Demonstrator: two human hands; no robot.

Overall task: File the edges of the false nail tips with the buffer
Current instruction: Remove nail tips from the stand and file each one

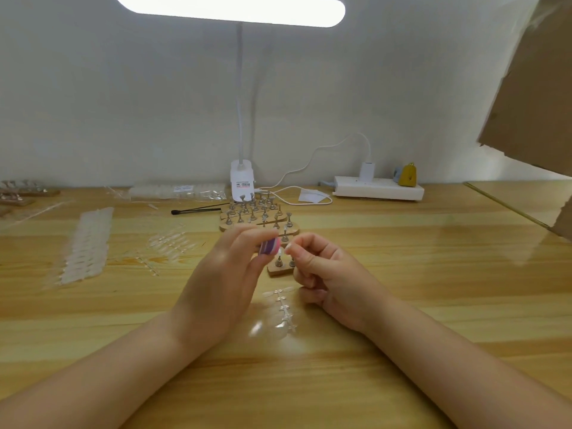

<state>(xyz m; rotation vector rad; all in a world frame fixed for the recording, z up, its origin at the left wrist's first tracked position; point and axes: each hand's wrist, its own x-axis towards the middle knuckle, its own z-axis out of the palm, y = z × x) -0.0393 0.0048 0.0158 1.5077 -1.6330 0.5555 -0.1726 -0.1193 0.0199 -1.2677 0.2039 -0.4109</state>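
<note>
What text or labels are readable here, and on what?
None can be read.
Lamp base: a sticker with dark and red print, too blurred to read.
Clear bag of nail tips: a small white label, too small to read.
Power strip: no legible marking.
Buffer in the left hand: no print visible.

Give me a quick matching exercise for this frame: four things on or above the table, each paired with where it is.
1. buffer
2. power strip
3. black brush
4. nail sprue

A. far right, by the wall
B. between the wrists
C. in the left hand
D. left of the stands

Pairs: 1-C, 2-A, 3-D, 4-B
</note>
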